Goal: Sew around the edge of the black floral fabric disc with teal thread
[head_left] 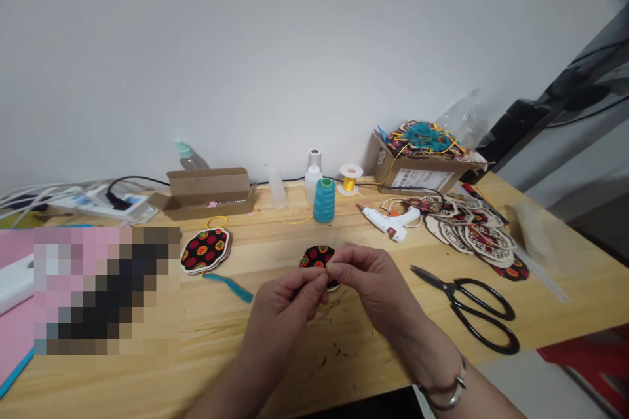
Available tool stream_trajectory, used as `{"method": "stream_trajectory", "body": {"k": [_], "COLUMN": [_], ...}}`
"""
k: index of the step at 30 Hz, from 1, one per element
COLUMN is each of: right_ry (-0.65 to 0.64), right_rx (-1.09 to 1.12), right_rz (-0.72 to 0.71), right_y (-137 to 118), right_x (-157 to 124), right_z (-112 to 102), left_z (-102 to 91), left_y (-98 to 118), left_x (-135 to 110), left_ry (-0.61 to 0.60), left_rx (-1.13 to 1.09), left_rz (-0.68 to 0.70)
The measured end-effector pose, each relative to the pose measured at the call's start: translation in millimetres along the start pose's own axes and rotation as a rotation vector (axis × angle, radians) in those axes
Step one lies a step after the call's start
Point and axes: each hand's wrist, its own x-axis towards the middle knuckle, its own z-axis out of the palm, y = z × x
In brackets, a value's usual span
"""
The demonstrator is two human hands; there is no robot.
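Both of my hands meet over the middle of the wooden table (147, 373). My left hand (287, 304) and my right hand (371, 285) pinch the near edge of a small black fabric piece (317, 255) patterned with red and yellow dots. The fingertips of both hands press together on it, and the piece's lower part is hidden behind them. A bracelet circles my right wrist. To the left lies a stack of similar patterned pieces (205, 250) and a teal strip (228, 286).
Black scissors (472, 304) lie right of my hands, a white glue gun (390, 221) and several patterned cut-outs (472, 232) beyond. A teal thread spool (324, 200), yellow spool (350, 180), bottles, an open flat box (206, 193) and a filled cardboard box (420, 160) line the wall.
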Motion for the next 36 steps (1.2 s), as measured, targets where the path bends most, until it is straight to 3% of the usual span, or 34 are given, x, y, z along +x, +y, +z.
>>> {"method": "stream_trajectory", "body": {"k": [3,10,12,15,16,17,21,24,27,30,36], "right_ry": [0.023,-0.133,-0.108,-0.062,-0.054,-0.052,-0.054,-0.178,-0.391,-0.559,-0.761], "right_rx": [0.048,0.206,0.207,0.146,0.120,0.092,-0.119,-0.364,-0.557,-0.689,-0.808], "right_rz": [-0.055,-0.025,-0.083,-0.157,-0.173,-0.185,-0.181,-0.193,-0.319,-0.415,-0.287], "right_y": [-6.1,-34.1,-38.2,-38.0,-36.7,-35.1,-28.8,-24.6,-17.0,-3.6,26.8], "right_x": [-0.8,-12.4,-15.3,-16.4,-16.4,-16.7,-25.4,-39.8,-52.7,-58.9,-59.6], "right_z": [-3.1,-10.9,-11.7,-11.5,-11.0,-10.5,-7.4,-5.2,-4.0,-5.7,-15.1], "left_z": [-1.5,-8.8,-11.7,-15.8,-16.6,-17.0,-12.7,-6.0,-1.1,0.2,-1.6], "left_y": [0.6,-18.5,-21.8,-16.7,-13.1,-9.4,-2.2,-6.0,-10.2,-10.0,-5.8], "left_x": [0.4,9.1,9.5,1.7,-3.0,-8.2,-24.7,-26.3,-21.5,-16.2,-10.2], "left_ry": [-0.002,0.036,0.124,0.421,0.449,0.398,-0.161,-0.365,-0.412,-0.363,-0.215], "left_rx": [0.061,0.322,0.394,0.476,0.466,0.430,-0.020,-0.412,-0.562,-0.555,-0.593], "left_rz": [0.046,0.296,0.395,0.476,0.448,0.369,-0.220,-0.403,-0.398,-0.444,-0.485]}}
